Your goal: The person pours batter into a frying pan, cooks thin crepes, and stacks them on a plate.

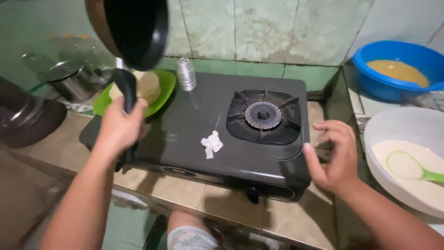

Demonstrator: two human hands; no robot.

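My left hand [119, 127] grips the black handle of a dark frying pan [132, 30], which is tipped up on edge above a green plate [164, 95]. A stack of thin pale crepes [147, 85] lies on that plate. My right hand [335, 155] hovers with fingers apart at the right edge of a black gas stove [185, 125], holding nothing. The stove's burner [263, 115] stands bare, with no pan on it.
A crumpled white tissue [212, 143] lies on the stove top, with a small metal cup stack [187, 73] at its back. A white bowl [393, 125] of pale batter with a green ladle [411, 167] stands right. A blue basin [393, 90] sits behind; pots [69, 83] sit left.
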